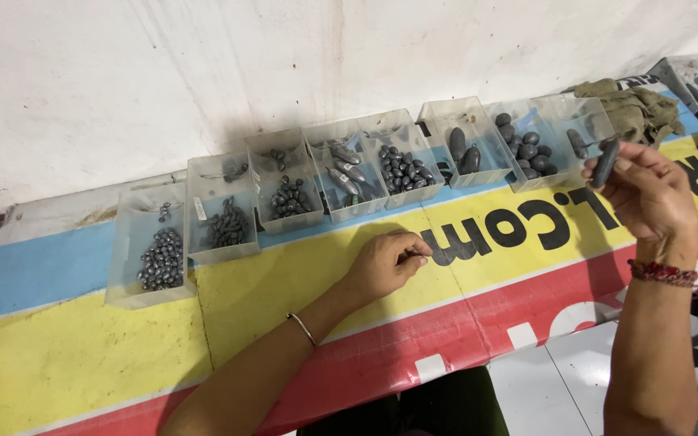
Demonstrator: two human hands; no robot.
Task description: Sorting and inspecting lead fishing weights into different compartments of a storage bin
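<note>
My right hand (648,194) is raised over the right end of the row and holds a long dark grey lead sinker (605,161) upright between thumb and fingers, just in front of the rightmost clear box (591,118). My left hand (383,262) rests on the yellow stripe of the banner (82,355), fingers curled; a thin wire tip shows at its fingertips, too small to identify. A row of clear plastic boxes along the wall holds grey sinkers sorted by size, from small ones in the leftmost box (127,242) to large ones in a box (524,149) at the right.
A white wall (203,73) rises directly behind the boxes. An olive cloth (636,109) lies bunched at the far right. The banner has blue, yellow and red stripes with large black letters. White floor tiles (559,387) show at the bottom right.
</note>
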